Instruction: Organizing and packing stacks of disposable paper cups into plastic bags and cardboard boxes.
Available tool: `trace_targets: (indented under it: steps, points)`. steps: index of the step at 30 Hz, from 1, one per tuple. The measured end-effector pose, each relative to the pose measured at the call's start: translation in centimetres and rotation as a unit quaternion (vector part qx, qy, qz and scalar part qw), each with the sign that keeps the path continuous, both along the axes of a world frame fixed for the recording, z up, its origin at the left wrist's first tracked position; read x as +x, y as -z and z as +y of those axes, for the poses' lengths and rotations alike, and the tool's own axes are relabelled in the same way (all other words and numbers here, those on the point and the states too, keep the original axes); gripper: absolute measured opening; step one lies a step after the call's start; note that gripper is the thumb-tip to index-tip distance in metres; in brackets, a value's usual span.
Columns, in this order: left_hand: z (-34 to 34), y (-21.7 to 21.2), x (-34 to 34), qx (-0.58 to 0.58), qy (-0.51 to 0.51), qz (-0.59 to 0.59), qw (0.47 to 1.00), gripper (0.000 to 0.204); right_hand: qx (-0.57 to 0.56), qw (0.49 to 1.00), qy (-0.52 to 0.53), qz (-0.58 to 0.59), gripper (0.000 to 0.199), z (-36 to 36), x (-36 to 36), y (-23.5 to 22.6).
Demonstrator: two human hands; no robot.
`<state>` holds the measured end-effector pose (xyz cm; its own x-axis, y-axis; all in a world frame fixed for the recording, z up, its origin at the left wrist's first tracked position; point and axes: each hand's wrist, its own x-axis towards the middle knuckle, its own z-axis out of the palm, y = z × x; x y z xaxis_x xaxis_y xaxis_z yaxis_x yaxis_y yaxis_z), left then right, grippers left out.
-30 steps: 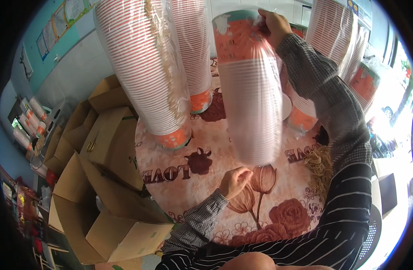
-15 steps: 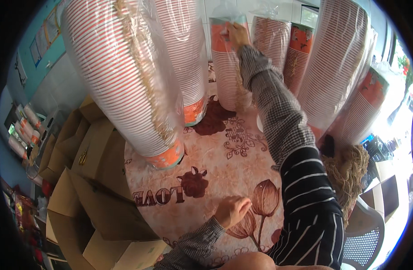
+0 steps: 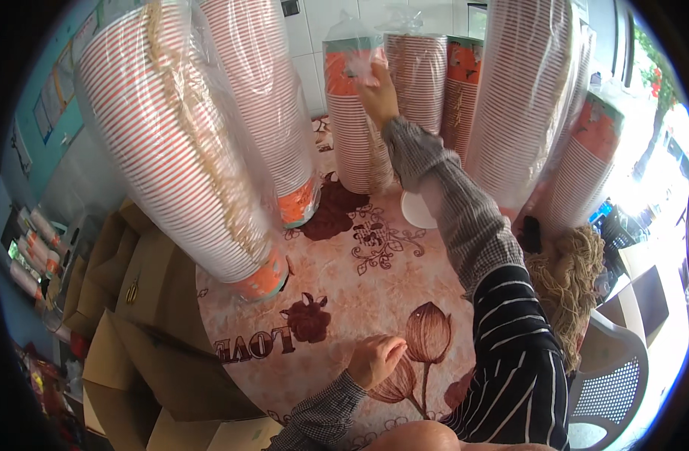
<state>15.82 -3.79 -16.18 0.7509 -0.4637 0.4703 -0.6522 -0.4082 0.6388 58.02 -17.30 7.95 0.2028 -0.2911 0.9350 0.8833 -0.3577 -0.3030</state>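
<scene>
My right arm reaches across the round table (image 3: 344, 293), which has a pink flowered cover. At its end, my right hand (image 3: 378, 98) is closed at the upper side of a tall stack of paper cups (image 3: 353, 135). That stack is wrapped in clear plastic and stands upright, orange and green at its top. Plastic film shows by the fingertips, some of which are hidden. Near the front of the table, my left hand (image 3: 377, 361) rests with its fingers curled in, and nothing shows in it. A white round disc (image 3: 420, 210) lies partly under my right sleeve.
Bagged cup stacks stand at left (image 3: 172, 150), behind it (image 3: 262, 98) and at right (image 3: 521, 105). Open cardboard boxes (image 3: 157, 301) with scissors (image 3: 132, 290) sit left of the table. Brown twine (image 3: 570, 286) hangs by a grey plastic chair (image 3: 607, 376) at right.
My right hand has slid a little down the stack's upper right side. The whole view has shifted slightly, and the white disc shows more. My left hand stays curled on the table.
</scene>
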Motion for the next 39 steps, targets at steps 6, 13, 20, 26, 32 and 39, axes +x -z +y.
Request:
trace_targets:
  steps: [6, 13, 20, 26, 32, 39]
  points:
    - [1.1, -0.1, -0.5, 0.010, -0.014, 0.007, 1.000, 0.012, 0.019, 0.920, -0.166, 0.353, 0.058, -0.2, -2.1, 11.0]
    - [0.4, 0.3, -0.6, 0.005, -0.003, 0.012, 1.000, 0.013, -0.036, 0.832, -0.184, 0.522, 0.047, -2.8, 6.6, 23.3]
    - [-1.0, -1.2, -1.5, -0.010, 0.041, -0.006, 0.999, 0.012, -0.161, 0.882, -0.112, 0.428, 0.027, -8.9, 11.3, 30.4]
    - [2.1, 0.8, -1.6, 0.055, -0.054, 0.022, 0.997, 0.010, 0.350, 0.679, -0.347, 0.545, 0.029, 8.4, 0.5, 25.2]
    - [0.9, 0.4, -1.4, 0.034, -0.037, 0.004, 0.999, 0.010, 0.292, 0.680, -0.335, 0.583, 0.036, 5.2, 1.0, 21.5]
    - [-1.2, 0.0, -1.7, 0.026, 0.014, -0.006, 1.000, 0.012, 0.151, 0.932, -0.050, 0.325, 0.023, -12.8, 12.0, 15.6]
